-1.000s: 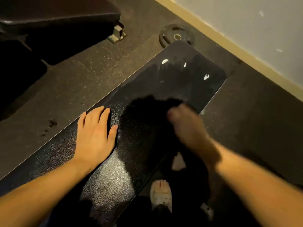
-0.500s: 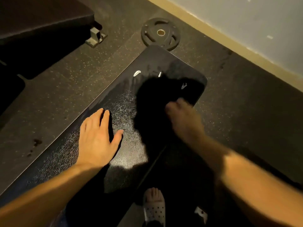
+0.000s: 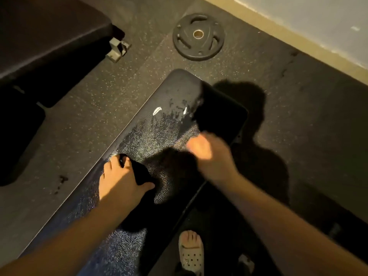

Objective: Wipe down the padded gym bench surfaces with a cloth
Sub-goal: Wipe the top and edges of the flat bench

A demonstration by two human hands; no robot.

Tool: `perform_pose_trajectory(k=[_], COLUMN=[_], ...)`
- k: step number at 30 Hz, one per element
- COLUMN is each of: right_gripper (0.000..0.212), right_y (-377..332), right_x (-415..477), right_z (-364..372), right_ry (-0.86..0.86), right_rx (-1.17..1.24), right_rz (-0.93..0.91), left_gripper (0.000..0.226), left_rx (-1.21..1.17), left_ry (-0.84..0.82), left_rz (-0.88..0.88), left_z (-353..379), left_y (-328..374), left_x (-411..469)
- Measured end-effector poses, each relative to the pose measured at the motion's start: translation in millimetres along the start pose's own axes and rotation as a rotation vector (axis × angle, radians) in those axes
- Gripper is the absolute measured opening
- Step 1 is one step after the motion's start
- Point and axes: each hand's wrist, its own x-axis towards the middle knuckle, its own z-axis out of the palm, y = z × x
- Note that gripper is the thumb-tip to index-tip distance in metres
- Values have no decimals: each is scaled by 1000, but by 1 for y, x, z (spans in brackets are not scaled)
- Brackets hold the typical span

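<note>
Since half a second ago, the right hand (image 3: 209,154) has swept the black cloth (image 3: 212,119) out to the far right corner of the black textured padded bench surface (image 3: 159,136), and the left hand (image 3: 121,180) has spread its fingers.

A stroke this fast could carry the cloth off the corner, and it passes beside the pale streaks (image 3: 157,110) without touching them. The patch under the bracing palm may go unwiped.

The right hand is blurred but appears clenched on the cloth's near end. The left hand grasps nothing, pressed flat near the surface's left edge.

A round black weight plate (image 3: 198,36) lies on the speckled floor beyond.
</note>
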Motion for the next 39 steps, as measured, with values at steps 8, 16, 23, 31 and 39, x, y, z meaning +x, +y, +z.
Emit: perform_pose_trajectory(k=[8, 16, 23, 31, 39], right_gripper=[15, 36, 17, 29, 18], right_y=[-2, -31, 22, -1, -20], right_x=[96, -8, 138, 115, 183], right_z=[9, 10, 0, -1, 19], right_ry=[198, -121, 101, -418, -312], right_rx=[-148, -139, -111, -119, -144], right_rz=[519, -31, 444, -585, -237], left_gripper=[142, 149, 148, 140, 140], left_rx=[1, 26, 34, -1, -21], left_ry=[-51, -74, -94, -197, -242], left_rz=[2, -14, -7, -96, -173], left_z=[-6, -5, -13, -26, -27], left_y=[-1, 0, 1, 9, 12], left_x=[18, 22, 21, 27, 28])
